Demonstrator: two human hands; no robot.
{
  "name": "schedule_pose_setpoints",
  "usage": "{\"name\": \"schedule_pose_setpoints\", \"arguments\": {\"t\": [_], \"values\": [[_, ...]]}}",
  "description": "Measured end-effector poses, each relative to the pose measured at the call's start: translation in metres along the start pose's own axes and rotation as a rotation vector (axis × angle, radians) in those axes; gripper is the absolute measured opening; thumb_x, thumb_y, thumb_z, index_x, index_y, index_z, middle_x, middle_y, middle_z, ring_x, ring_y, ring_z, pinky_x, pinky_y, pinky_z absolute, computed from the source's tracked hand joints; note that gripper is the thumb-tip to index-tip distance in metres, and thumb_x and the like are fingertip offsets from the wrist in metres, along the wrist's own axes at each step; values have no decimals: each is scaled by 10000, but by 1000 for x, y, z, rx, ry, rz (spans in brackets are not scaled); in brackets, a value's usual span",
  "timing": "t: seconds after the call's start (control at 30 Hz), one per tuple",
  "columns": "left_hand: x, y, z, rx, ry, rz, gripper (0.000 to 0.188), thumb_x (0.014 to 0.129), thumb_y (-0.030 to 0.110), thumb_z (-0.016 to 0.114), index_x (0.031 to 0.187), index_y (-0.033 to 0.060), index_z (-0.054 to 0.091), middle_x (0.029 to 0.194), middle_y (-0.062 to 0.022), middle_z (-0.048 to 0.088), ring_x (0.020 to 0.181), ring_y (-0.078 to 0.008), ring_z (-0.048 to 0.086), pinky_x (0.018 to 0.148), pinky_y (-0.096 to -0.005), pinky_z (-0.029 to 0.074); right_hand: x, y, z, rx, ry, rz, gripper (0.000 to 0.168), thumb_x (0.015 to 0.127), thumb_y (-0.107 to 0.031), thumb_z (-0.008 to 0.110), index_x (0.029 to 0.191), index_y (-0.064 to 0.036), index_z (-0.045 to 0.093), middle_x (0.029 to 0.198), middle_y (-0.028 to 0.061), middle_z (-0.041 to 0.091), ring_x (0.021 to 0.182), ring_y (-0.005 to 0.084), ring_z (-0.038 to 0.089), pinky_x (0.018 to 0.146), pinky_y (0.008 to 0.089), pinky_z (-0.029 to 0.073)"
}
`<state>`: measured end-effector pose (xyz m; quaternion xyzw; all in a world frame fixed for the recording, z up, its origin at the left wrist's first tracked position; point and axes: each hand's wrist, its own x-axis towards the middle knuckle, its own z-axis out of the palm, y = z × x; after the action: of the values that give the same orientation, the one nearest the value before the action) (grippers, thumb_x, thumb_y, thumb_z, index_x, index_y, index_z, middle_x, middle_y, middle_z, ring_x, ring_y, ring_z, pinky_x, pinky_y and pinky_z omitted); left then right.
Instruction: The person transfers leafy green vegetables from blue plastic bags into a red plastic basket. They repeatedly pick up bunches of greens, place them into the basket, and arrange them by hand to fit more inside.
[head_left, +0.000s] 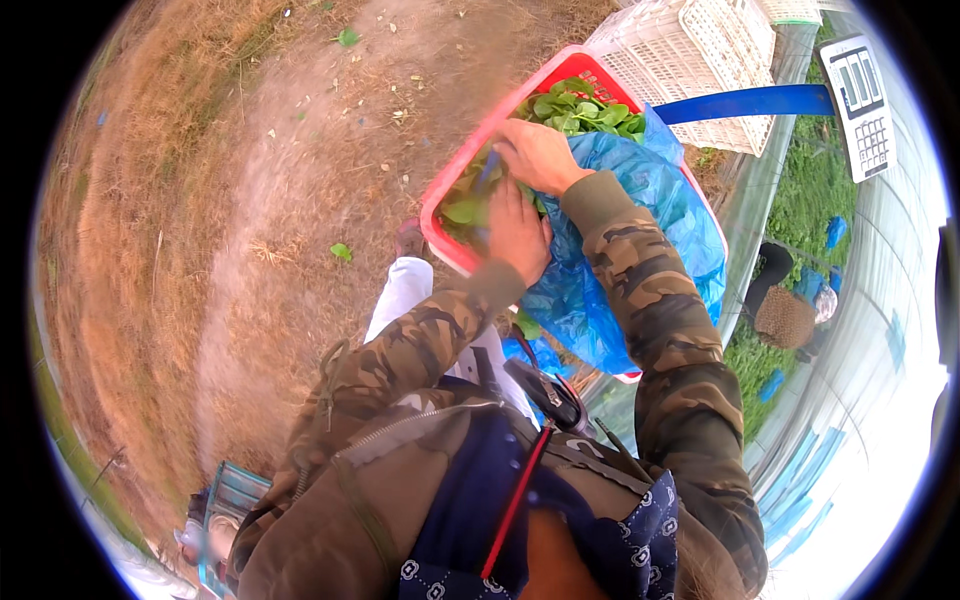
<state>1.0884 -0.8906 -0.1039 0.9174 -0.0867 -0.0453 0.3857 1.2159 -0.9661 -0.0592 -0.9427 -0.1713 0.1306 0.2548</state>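
Leafy greens (581, 110) fill a red plastic crate (480, 142) in front of me. A crumpled blue plastic bag (637, 169) covers the crate's right side and hangs over its near edge. My left hand (517, 229) lies on the leaves with its fingers stretched forward, beside the bag. Just beyond it, my right hand (541, 156) bends down over the greens near the crate's left wall. A blurred blue strip (489, 166) shows by its fingertips; whether they grip it is hidden.
White plastic crates (675, 60) stand beyond the red one. A scale display (859, 109) on a blue post (742, 103) rises at the right. Another person (784, 315) bends among green plants there. Dry straw (300, 187) covers the ground at left. A phone-like black object (551, 394) hangs at my chest.
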Motion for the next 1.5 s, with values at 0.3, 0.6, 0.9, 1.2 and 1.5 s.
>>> {"name": "schedule_pose_setpoints", "arguments": {"t": [0.3, 0.6, 0.9, 1.2, 1.5], "values": [[19, -28, 20, -321, -188, -117, 576, 907, 256, 566, 1348, -83, 413, 1427, -295, 372, 1338, -489, 312, 1107, -544, 280, -45, -29, -36, -77, 36, -267, 104, 833, -151, 604, 898, -70, 604, 902, 92, 629, 863, 319, 622, 729, 443, 483], [3, -8, 21, -157, 49, -150, 393, 920, 223, 549, 1267, 41, 525, 1232, -195, 541, 1144, -352, 533, 941, -419, 445, -66, -38, -15, -185, -97, -242, 348, 811, -253, 669, 1091, -63, 588, 874, 107, 672, 844, 314, 668, 702, 454, 520], [-68, -3, -73, -218, 186, 79, 429, 870, 1, 551, 1294, -39, 500, 1254, -221, 513, 1190, -394, 489, 1018, -432, 400, -37, -49, -2, -270, -381, -81, 239, 786, -279, 641, 843, -50, 681, 798, 202, 683, 801, 390, 673, 722, 466, 530], [-76, 8, -48, -257, 3, -120, 641, 866, 84, 553, 1431, -80, 299, 1452, -321, 316, 1335, -469, 333, 1115, -478, 284, -28, -44, -3, -30, -423, -87, 187, 769, -109, 615, 926, -37, 686, 877, 204, 694, 875, 363, 681, 730, 449, 533], [-47, -4, -17, 41, -367, 52, 482, 778, 175, 642, 1232, 32, 566, 1291, -216, 487, 1198, -452, 424, 1008, -523, 355, -31, -75, 15, -188, -506, -219, 234, 776, -119, 615, 987, -34, 668, 878, 181, 699, 873, 335, 692, 722, 434, 539]]}}
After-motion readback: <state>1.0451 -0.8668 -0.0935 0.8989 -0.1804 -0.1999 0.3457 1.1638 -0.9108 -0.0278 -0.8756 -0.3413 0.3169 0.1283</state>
